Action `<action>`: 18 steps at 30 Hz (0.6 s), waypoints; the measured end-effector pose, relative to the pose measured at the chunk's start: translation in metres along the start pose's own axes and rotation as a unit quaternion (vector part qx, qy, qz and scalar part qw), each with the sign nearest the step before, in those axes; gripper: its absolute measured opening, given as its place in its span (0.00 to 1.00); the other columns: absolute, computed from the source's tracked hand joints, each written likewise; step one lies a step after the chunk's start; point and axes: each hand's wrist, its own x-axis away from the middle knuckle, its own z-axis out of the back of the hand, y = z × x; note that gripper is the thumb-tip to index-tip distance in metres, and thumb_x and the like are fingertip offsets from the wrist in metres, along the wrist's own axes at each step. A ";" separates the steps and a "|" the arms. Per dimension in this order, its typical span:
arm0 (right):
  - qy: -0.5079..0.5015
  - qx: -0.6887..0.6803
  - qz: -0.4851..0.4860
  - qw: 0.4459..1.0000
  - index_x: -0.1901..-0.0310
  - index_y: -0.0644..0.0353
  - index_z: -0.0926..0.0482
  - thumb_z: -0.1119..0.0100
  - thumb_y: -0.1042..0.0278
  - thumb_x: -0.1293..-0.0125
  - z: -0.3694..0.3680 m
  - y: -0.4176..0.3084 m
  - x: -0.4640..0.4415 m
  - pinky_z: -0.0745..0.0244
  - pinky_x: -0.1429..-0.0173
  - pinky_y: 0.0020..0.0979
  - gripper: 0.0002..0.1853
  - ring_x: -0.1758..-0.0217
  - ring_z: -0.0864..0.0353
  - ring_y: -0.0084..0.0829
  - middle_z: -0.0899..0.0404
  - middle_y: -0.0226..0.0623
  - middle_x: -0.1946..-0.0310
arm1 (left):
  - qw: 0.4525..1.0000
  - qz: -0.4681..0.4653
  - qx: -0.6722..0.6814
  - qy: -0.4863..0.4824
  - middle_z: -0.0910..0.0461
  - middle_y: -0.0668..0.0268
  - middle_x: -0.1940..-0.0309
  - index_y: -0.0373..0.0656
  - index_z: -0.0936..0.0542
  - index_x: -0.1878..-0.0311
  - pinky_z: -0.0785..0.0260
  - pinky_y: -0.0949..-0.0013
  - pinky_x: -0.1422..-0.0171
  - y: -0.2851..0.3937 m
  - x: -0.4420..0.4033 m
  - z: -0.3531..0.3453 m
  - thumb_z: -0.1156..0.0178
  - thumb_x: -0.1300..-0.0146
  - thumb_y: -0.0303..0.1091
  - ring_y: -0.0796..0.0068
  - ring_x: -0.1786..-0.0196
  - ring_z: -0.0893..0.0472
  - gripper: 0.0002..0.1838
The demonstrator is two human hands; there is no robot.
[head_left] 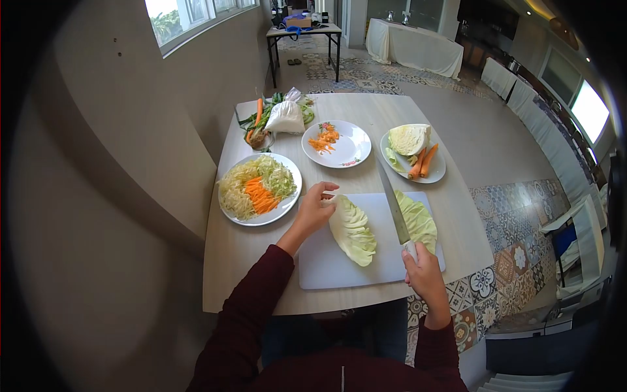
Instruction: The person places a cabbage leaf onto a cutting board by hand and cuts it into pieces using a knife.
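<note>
The pale-green, ribbed cabbage leaf (353,232) is lying on the white rectangular board (318,264), slanting far-left to near-right. The left hand (316,208) is curling nearest, by its far-left end—whether gripping, I cannot tell—while the right hand (424,273) is clasping the long-bladed metal knife (396,210) rightward.

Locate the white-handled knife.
Head view: the white-handled steel knife is in the right hand, above the white rectangular cutting board.
</note>
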 end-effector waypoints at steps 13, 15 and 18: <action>-0.070 0.111 0.132 0.983 0.27 0.68 0.39 0.51 0.76 0.29 -0.009 -0.063 0.034 0.27 0.55 0.55 0.29 0.62 0.21 0.66 0.21 0.66 0.66 | 0.989 0.138 -0.054 -0.022 0.20 0.67 0.75 0.31 0.18 0.50 0.26 0.74 0.68 0.019 0.004 0.010 0.33 0.36 0.36 0.79 0.74 0.18 0.18; -0.077 0.131 0.127 0.980 0.26 0.66 0.40 0.51 0.76 0.30 -0.010 -0.067 0.033 0.27 0.55 0.55 0.30 0.62 0.21 0.65 0.21 0.65 0.66 | 0.986 0.165 0.014 0.017 0.19 0.66 0.75 0.29 0.19 0.53 0.26 0.75 0.72 0.020 0.008 0.005 0.33 0.35 0.35 0.79 0.77 0.18 0.17; -0.072 0.135 0.154 0.976 0.26 0.65 0.40 0.51 0.76 0.30 -0.018 -0.064 0.030 0.26 0.54 0.54 0.30 0.63 0.21 0.64 0.22 0.65 0.65 | 0.977 0.191 0.079 0.048 0.19 0.64 0.74 0.28 0.20 0.57 0.24 0.75 0.75 0.017 0.012 -0.002 0.34 0.34 0.34 0.78 0.77 0.17 0.14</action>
